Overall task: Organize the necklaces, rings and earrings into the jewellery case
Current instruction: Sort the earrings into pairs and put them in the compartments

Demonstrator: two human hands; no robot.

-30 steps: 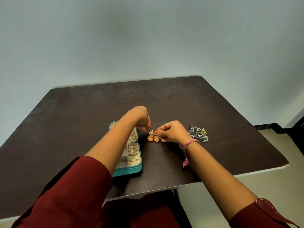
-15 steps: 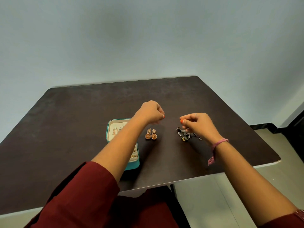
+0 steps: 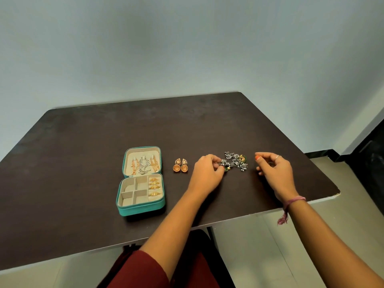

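Since half a second ago the left hand (image 3: 205,173) has crossed from above the gold earrings (image 3: 180,165) to the left end of the silver earring cluster (image 3: 235,160), and the right hand (image 3: 274,171) has drawn off to the cluster's right side. The left fingers (image 3: 216,161) are curled narrowly and pinch a silver piece at the cluster's near-left edge, with a green bead showing just under the fingertips. The right fingers are loosely curled, thumb and forefinger close together; whether they hold anything cannot be told, and they sit just beside the cluster without touching it.

The pile of silver earrings lies on the dark desk (image 3: 83,163) between the two hands. The gold pair lies flat, side by side, between the left hand and the open teal jewellery case (image 3: 141,208). In the case, necklaces (image 3: 143,165) hang in the lid and gold rings (image 3: 154,187) fill the right-hand slots of the base.
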